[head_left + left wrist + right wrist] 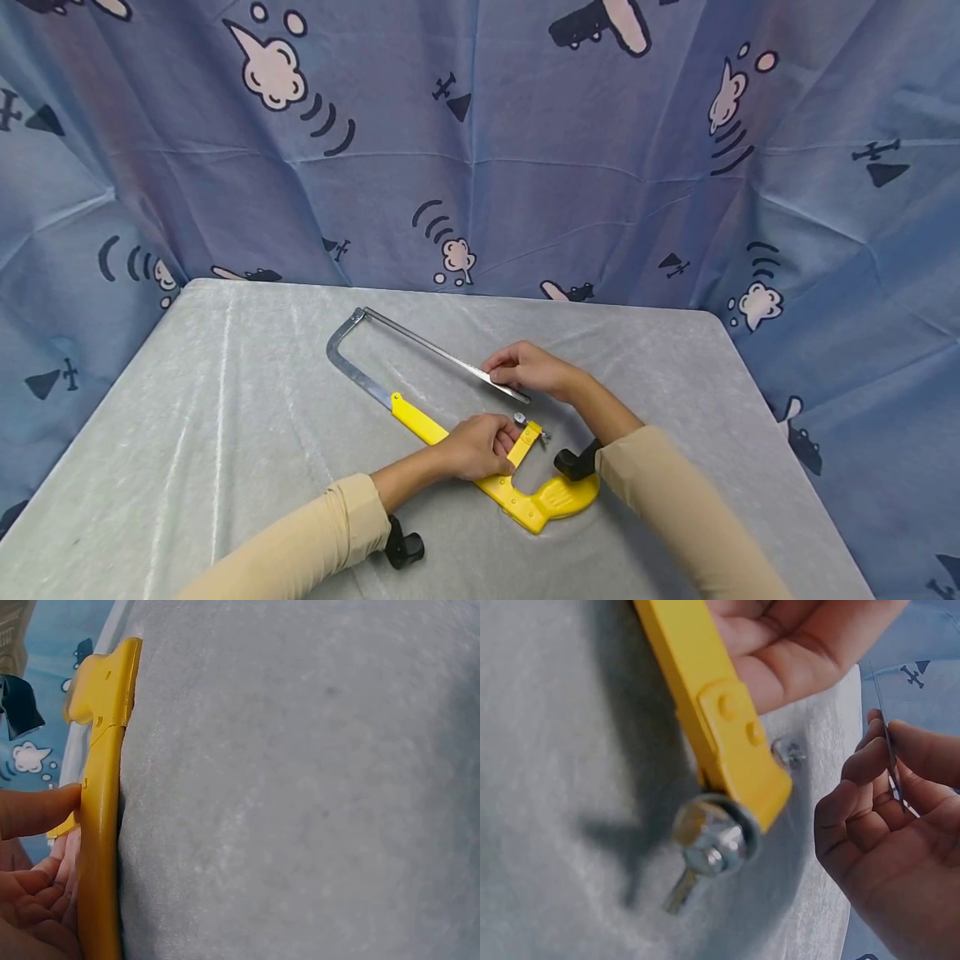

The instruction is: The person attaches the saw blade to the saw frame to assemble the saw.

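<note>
A hacksaw with a yellow-and-silver frame lies slantwise on the table, its yellow handle toward the near right. My left hand holds the frame beside its short upright arm, thumb against the yellow bar in the left wrist view. The blade meets the frame at the far-left corner. Its other end is loose, short of the upright arm's tip. Between thumb and fingers my right hand pinches the blade near that loose end. A wing nut sits on the upright arm's tip.
Pale grey cloth covers the table. A blue patterned curtain hangs behind it and along both sides. Black mounts are strapped at both wrists; the right mount overlaps the saw handle in the head view.
</note>
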`<move>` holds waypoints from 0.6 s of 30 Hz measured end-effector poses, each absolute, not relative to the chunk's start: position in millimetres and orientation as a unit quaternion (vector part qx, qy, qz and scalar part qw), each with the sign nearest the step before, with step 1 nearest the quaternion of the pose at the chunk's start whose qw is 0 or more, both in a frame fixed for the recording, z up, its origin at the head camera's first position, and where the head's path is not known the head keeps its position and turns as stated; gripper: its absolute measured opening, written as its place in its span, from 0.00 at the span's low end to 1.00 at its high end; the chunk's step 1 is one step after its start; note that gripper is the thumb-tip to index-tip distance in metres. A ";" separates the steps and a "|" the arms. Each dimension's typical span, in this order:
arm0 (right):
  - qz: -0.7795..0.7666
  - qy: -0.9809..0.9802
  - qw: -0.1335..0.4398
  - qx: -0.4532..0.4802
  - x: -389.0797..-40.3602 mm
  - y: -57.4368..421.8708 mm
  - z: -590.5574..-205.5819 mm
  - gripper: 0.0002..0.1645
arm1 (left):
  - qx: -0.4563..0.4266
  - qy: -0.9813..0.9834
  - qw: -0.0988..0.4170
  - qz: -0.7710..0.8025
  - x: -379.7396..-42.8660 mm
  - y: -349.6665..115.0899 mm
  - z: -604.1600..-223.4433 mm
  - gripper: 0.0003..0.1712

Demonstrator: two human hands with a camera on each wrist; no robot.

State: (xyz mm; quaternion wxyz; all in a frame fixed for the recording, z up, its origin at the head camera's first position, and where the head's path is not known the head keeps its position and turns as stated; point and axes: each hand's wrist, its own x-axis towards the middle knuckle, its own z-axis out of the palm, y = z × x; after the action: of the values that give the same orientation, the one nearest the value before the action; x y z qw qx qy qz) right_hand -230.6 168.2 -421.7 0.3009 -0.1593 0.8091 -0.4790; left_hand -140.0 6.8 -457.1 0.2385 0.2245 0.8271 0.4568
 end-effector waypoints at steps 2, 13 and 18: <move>-0.479 0.808 0.304 -0.161 -231.0 167.4 -423.3 0.17 | 0.225 0.827 0.239 0.457 -139.9 6.8 -456.7 0.17; -0.479 0.804 0.312 -0.161 -230.6 165.0 -425.8 0.15 | 0.228 0.828 0.237 0.453 -139.8 6.2 -456.2 0.17; -0.478 0.805 0.310 -0.162 -229.9 165.2 -425.5 0.15 | 0.230 0.829 0.235 0.453 -140.2 6.1 -456.2 0.17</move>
State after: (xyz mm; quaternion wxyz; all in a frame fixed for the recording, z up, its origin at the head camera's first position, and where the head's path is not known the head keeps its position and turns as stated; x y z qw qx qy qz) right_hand -229.9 165.2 -425.5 0.3101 -0.1616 0.8054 -0.4785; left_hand -140.2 6.1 -456.2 0.2349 0.2297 0.8289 0.4528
